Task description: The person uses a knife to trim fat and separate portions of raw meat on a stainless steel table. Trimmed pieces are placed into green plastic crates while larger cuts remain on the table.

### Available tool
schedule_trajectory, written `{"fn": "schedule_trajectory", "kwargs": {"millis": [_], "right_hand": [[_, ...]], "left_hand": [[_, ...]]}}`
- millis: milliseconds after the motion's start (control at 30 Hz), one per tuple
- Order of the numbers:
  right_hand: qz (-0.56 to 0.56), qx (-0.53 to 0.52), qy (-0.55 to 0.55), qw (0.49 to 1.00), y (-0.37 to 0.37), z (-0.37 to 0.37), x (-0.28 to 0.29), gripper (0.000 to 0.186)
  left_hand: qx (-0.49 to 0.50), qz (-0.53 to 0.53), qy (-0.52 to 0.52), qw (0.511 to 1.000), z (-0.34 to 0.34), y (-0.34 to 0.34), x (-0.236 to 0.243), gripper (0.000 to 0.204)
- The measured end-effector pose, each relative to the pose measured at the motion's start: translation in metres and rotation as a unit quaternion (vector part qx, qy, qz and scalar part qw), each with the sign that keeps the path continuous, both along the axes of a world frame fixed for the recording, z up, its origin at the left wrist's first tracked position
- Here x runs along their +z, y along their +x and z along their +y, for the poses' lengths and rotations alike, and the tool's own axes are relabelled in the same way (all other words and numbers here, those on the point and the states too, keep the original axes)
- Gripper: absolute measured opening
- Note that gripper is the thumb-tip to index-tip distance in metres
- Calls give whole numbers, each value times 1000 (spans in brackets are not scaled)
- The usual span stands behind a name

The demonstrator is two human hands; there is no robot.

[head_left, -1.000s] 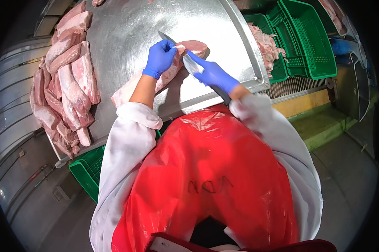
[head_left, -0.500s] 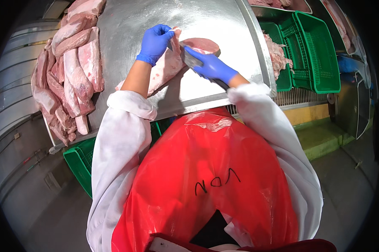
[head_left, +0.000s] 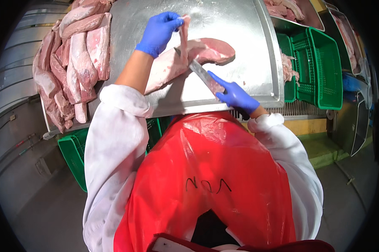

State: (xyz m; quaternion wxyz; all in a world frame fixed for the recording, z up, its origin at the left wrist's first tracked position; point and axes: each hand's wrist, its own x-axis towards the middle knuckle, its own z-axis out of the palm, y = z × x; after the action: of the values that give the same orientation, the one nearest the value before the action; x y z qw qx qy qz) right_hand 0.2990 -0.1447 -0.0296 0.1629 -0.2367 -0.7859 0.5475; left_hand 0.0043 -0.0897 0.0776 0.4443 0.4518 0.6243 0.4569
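My left hand point(head_left: 158, 31), in a blue glove, pinches the top of a thin strip of pale meat point(head_left: 183, 40) and holds it up above a long pink piece of meat point(head_left: 212, 50) lying on a steel worktop point(head_left: 134, 25). My right hand point(head_left: 235, 94), also gloved in blue, grips a knife point(head_left: 201, 72) low to the right, its blade angled up and left across the piece, beside the lifted strip. A heap of long meat pieces point(head_left: 78, 71) lies at the worktop's left.
Green baskets point(head_left: 319, 67), one with pale trimmings point(head_left: 288, 69), stand to the right. Metal trays of meat point(head_left: 288, 10) sit at the upper right. Another green basket point(head_left: 69, 155) is under the worktop's left front. My red apron meets the front edge.
My left hand has moved up, lifting the strip higher off the piece. My right hand has moved down and right with the knife. The worktop appears shifted in view.
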Motion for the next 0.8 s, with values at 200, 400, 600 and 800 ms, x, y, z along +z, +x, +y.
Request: {"fn": "schedule_trajectory", "kwargs": {"millis": [200, 400, 600, 800], "right_hand": [[-149, -7, -47, 988, -101, 24, 23, 68], [-86, -23, -61, 994, -58, -49, 16, 77], [-88, -52, -117, 988, -127, -49, 3, 79], [-101, -61, -123, 985, -127, -83, 13, 83]], "left_hand": [[-27, -60, 48, 997, 1, 4, 24, 4], [-33, -168, 50, 984, -13, -15, 59, 2], [-50, -144, 93, 984, -20, -37, 85, 2], [-74, -195, 124, 970, -42, -48, 123, 4]]}}
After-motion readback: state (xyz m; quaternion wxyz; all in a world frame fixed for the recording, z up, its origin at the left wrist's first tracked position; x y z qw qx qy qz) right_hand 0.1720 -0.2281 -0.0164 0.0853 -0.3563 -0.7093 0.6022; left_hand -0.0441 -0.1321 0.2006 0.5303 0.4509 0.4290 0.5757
